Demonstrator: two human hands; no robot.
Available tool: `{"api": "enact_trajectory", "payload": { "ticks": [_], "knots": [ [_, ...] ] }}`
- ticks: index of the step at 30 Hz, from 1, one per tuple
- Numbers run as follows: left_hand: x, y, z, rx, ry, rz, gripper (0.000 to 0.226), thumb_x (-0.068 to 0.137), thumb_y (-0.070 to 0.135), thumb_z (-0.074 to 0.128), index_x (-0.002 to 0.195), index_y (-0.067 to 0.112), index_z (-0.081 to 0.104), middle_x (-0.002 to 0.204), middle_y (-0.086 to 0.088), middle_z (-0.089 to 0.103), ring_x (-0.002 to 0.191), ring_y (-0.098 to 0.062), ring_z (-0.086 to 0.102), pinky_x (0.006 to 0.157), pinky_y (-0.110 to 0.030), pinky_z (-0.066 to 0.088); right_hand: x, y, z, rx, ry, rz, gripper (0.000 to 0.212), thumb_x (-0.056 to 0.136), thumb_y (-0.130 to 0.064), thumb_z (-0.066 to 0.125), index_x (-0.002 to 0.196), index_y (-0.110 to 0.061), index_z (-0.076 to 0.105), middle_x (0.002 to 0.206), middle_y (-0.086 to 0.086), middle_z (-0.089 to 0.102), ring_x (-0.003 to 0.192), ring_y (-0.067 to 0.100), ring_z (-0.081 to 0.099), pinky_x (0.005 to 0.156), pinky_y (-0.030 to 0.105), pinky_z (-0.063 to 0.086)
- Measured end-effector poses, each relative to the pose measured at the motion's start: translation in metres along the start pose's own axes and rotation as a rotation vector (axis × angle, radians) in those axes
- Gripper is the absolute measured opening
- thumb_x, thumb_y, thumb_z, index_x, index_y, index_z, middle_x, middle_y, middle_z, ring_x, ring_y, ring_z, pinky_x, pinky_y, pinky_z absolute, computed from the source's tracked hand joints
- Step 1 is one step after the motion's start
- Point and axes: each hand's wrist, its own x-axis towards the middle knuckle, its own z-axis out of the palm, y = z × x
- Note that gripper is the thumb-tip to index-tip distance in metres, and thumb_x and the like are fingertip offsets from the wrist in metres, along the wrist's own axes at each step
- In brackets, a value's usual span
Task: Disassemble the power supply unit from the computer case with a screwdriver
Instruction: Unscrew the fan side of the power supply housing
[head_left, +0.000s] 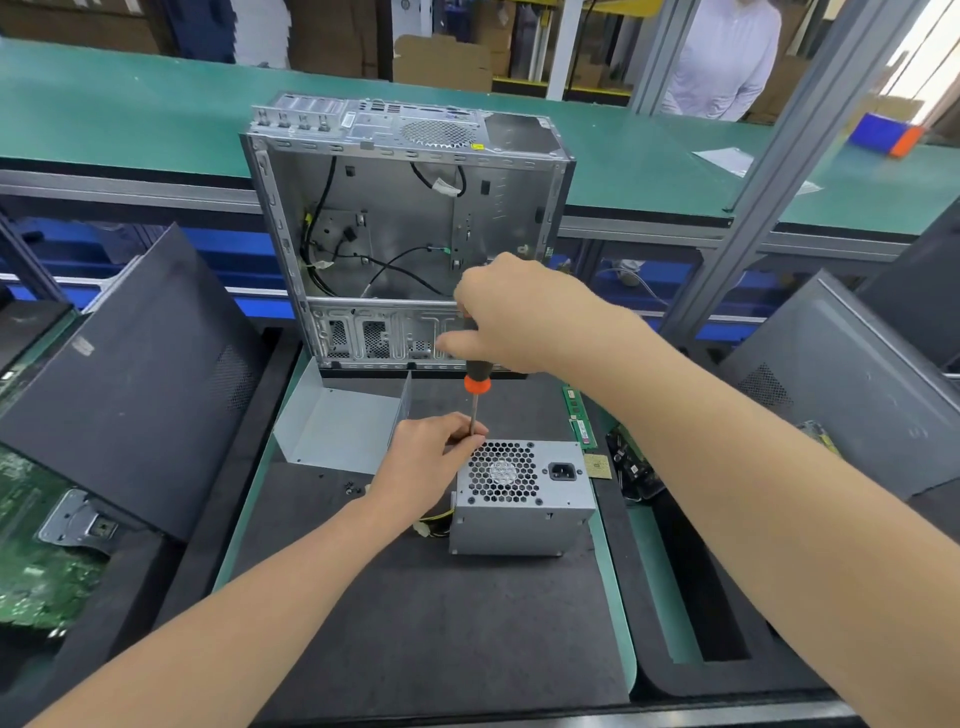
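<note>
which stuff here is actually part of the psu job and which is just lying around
In the job:
power supply unit
screwdriver
computer case
right hand on the handle
left hand at the shaft

Lying about:
memory sticks
loose metal panel
circuit board, far left

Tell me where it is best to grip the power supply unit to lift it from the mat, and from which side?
Probably grip the power supply unit across its plain left and right side walls, coming from above. The top face carries the fan grille and socket, and cables leave its left rear, so keep fingers forward there.
</note>
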Motion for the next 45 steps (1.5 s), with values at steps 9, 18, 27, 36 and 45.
{"api": "enact_trajectory", "payload": {
  "ticks": [9,18,27,36,45],
  "knots": [
    [0.0,-0.003,0.001,-0.006,0.014,0.028,0.011,0.097,0.019,0.074,0.105,0.017,0.08,0.1,0.014,0.078,0.092,0.01,0.068,0.088,-0.007,0.052,-0.004,0.016,-0.021,0.127,-0.24,-0.309,0.031,0.072,0.001,0.064,0.077,-0.029,0.072,0.088,-0.006,0.07,0.084,0.017,0.065,0.076,0.043,0.057],
    [0.0,0.0,0.003,0.001,0.019,0.008,0.01,0.097,0.019,0.073,0.105,0.017,0.08,0.099,0.01,0.079,0.089,-0.001,0.073,0.088,-0.009,0.053,-0.013,-0.011,0.0,-0.21,0.145,0.134,0.069,0.095,-0.076,0.04,0.073,-0.011,0.048,0.066,-0.001,0.039,0.058,0.025,0.045,0.053,0.03,0.027],
    [0.0,-0.003,0.003,-0.026,0.03,0.008,0.011,0.097,0.019,0.074,0.105,0.015,0.08,0.1,0.011,0.079,0.091,0.001,0.072,0.088,-0.009,0.053,-0.008,0.005,-0.009,0.15,-0.051,-0.203,0.004,0.096,-0.023,0.062,0.094,-0.02,0.062,0.08,-0.014,0.054,0.087,0.019,0.058,0.075,0.034,0.049],
    [0.0,-0.004,0.006,0.003,0.053,0.031,0.008,0.096,0.018,0.075,0.096,0.012,0.079,0.099,0.013,0.079,0.081,0.011,0.068,0.084,-0.006,0.051,-0.013,0.004,-0.01,0.037,-0.03,-0.117,0.022,0.084,-0.04,0.068,0.087,-0.021,0.057,0.073,-0.009,0.051,0.071,0.018,0.058,0.063,0.037,0.048],
    [0.002,-0.007,0.004,-0.019,0.028,0.023,0.01,0.096,0.018,0.075,0.103,0.014,0.081,0.1,0.016,0.077,0.092,0.013,0.067,0.085,-0.001,0.047,-0.005,0.0,-0.002,0.051,0.007,-0.094,0.024,0.1,-0.036,0.057,0.089,-0.015,0.061,0.071,-0.002,0.05,0.073,0.029,0.059,0.054,0.03,0.036]
  ]
}}
